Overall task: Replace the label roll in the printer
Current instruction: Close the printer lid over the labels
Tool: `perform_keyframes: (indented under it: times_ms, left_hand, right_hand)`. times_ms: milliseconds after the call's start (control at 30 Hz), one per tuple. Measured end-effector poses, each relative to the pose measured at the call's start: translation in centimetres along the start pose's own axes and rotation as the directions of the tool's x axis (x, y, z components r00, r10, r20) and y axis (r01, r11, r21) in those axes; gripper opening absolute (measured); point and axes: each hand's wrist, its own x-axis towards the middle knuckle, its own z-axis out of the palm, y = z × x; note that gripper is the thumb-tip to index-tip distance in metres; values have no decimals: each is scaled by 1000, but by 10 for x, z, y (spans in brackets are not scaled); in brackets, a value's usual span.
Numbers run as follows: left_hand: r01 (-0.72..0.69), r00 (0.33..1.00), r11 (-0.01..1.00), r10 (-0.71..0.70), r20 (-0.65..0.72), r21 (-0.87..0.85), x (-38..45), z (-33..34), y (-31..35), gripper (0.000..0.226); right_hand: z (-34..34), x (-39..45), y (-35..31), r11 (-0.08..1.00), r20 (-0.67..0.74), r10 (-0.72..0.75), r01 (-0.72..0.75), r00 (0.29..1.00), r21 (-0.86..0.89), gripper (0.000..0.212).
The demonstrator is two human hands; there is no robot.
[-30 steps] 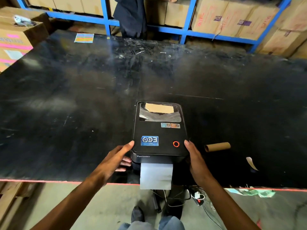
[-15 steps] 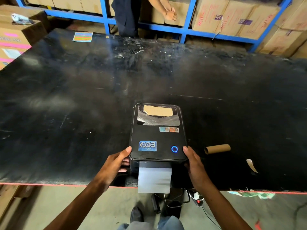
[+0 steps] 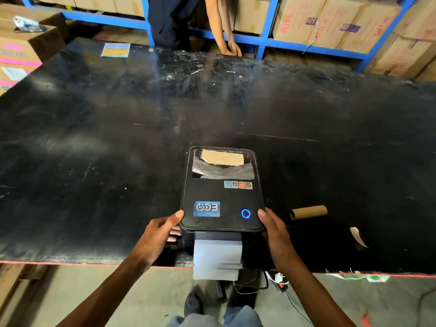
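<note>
A black label printer sits at the near edge of a black table, lid down, its round button lit blue. A strip of white label paper hangs out of the front slot, over the table edge. My left hand grips the printer's left front corner, thumb on the lid. On the right front corner rests my right hand, holding it the same way. An empty brown cardboard core lies on the table just right of the printer.
A torn paper scrap lies right of the core. A coloured sheet rests at the table's far edge. Another person bends by blue shelves stacked with cartons. A carton stands far left. Cables and a plug hang below the table.
The printer's button has turned from red to blue. Both hands stay on the front corners. The person behind the table has leaned down toward the shelf.
</note>
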Motion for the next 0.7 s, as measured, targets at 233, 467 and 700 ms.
perform_keyframes:
  times_ms: [233,467,700]
  left_hand:
    - [-4,1000,1000,4,-1,-10,-2,2,1,47]
    - [-11,1000,1000,11,-13,-3,-2,2,1,45]
    - [-16,1000,1000,15,-24,-21,-1,3,0,43]
  right_hand:
    - [0,3,7,1000,12,5,-6,1000,24,34]
    - [3,1,4,1000,-23,17,-16,1000,27,32]
    - [3,2,6,999,-7,15,-14,1000,34,28]
